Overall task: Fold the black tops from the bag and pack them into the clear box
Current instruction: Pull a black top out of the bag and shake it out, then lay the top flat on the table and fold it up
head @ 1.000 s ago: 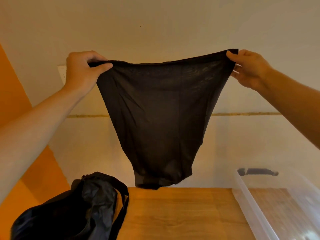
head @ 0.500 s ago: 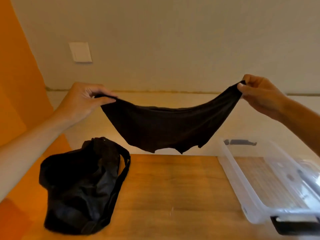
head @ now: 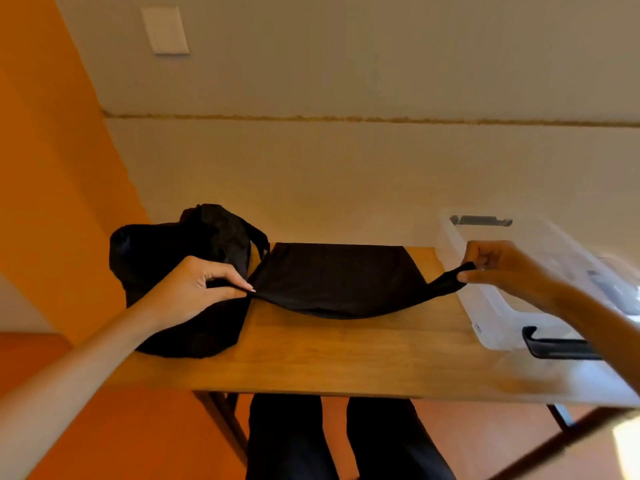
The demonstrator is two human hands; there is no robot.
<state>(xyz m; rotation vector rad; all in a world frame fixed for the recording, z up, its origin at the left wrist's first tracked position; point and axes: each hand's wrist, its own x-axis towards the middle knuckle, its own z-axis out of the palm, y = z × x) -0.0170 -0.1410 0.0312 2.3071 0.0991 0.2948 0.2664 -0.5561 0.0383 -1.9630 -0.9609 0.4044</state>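
Fabric of one black top (head: pixel 339 278) is stretched between two hands. Its far part is laid flat on the worktop (head: pixel 346 355) and its near edge sags in a curve. One corner is pinched between thumb and fingertips of the left hand (head: pixel 194 289). The other corner, drawn into a narrow strip, is gripped in the curled fingers of the right hand (head: pixel 498 268).

One black bag (head: pixel 166 258) is slumped under and beyond the left hand, just beside the top. One clear box (head: pixel 502 306) is set beneath and beyond the right hand. Two dark handles are counted on it, far (head: pixel 481 220) and near (head: pixel 561 348); its contents are blurred.

The worktop is of brown wood. A pale wall is seen beyond both hands, with one white switch plate (head: pixel 165 29) high above the left hand. An orange wall (head: pixel 52 168) is seen outward of the left hand.
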